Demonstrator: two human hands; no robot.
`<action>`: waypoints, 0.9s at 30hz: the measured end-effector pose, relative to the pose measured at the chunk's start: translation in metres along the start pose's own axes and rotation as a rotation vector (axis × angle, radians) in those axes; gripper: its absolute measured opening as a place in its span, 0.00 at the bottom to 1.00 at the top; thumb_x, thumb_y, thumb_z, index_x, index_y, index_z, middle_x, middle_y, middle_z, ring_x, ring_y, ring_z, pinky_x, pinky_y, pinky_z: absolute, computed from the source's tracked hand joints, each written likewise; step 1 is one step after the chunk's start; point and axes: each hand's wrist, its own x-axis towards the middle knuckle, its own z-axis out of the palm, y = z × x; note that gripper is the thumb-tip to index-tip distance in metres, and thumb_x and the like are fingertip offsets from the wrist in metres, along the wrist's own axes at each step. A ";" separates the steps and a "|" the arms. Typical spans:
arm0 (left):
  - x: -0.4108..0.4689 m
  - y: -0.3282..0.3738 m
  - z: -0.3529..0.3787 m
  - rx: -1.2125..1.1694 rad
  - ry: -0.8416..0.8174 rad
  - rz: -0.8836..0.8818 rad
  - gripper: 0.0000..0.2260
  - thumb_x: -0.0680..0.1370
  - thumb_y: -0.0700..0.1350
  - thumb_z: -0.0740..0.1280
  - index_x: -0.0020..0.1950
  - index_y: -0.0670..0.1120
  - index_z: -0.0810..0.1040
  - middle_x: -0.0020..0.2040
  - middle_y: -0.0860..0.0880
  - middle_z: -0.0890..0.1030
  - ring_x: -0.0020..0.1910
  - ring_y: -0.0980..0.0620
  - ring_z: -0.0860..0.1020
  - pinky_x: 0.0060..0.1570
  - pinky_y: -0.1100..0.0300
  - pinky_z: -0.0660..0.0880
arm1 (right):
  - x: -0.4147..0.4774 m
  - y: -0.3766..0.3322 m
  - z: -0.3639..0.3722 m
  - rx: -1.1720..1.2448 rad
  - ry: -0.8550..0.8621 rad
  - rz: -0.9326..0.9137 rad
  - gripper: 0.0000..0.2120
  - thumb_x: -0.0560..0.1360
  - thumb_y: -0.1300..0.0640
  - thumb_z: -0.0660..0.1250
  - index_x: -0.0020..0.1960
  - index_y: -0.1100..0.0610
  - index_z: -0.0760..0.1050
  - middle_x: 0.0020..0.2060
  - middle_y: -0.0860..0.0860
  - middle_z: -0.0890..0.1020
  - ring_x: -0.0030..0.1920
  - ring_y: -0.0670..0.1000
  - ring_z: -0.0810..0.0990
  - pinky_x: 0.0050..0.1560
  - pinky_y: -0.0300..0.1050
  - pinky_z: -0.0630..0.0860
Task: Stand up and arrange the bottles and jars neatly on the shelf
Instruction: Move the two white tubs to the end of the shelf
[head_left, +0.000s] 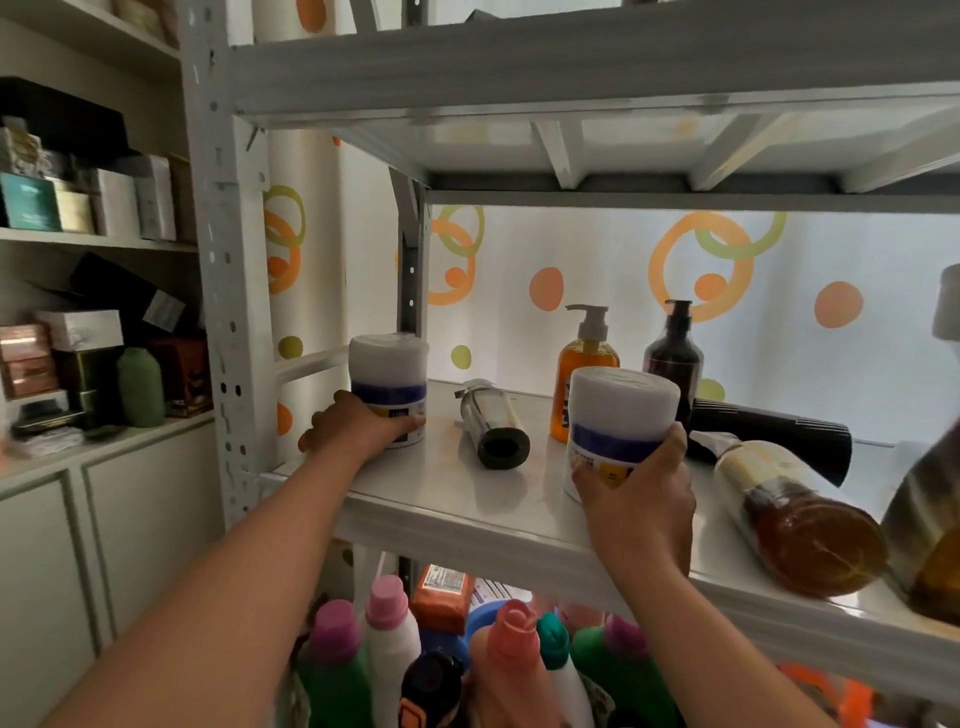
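Two jars: left jar (388, 389) and right jar (621, 421), white with blue bands, both upright
Left jar place: left end of the shelf (441, 499), beside the post
Left hand (358, 426): fingers curled round the left jar's lower part
Right jar place: mid-shelf, toward the front edge; its base is hidden by the hand
Right hand (639, 493): wrapped round the right jar's lower half
Silver bottle (496, 423): lying on its side between the jars, base toward the front
Orange bottle (584, 374): upright with a pump, behind the right jar
Dark bottle (674, 353): upright, just right of the orange one
Black bottle (769, 434): lying down behind the right hand
Amber bottle (795, 514): lying down at the right, pump end near the right hand
Below: coloured-cap bottles (389, 623) crowded together
Far left: boxes (83, 208) on a cabinet
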 end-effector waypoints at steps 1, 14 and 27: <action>-0.011 -0.001 -0.005 0.012 0.007 0.019 0.51 0.49 0.79 0.63 0.62 0.47 0.69 0.60 0.46 0.78 0.60 0.42 0.75 0.60 0.45 0.72 | -0.001 0.000 0.000 0.000 0.009 -0.001 0.41 0.67 0.51 0.74 0.70 0.51 0.53 0.62 0.56 0.72 0.62 0.59 0.72 0.56 0.58 0.74; -0.077 -0.019 -0.048 -0.011 0.010 0.065 0.41 0.59 0.69 0.73 0.64 0.47 0.69 0.60 0.46 0.79 0.58 0.44 0.77 0.55 0.51 0.75 | -0.022 -0.010 -0.020 0.007 -0.037 -0.138 0.42 0.62 0.48 0.78 0.69 0.54 0.60 0.57 0.58 0.75 0.57 0.57 0.74 0.55 0.53 0.75; -0.077 -0.041 -0.050 -0.211 -0.011 0.147 0.32 0.57 0.66 0.73 0.57 0.53 0.74 0.51 0.51 0.82 0.50 0.50 0.80 0.50 0.51 0.79 | -0.065 -0.080 0.038 0.329 -0.300 -0.246 0.41 0.61 0.46 0.77 0.68 0.48 0.60 0.58 0.48 0.74 0.57 0.48 0.72 0.54 0.42 0.73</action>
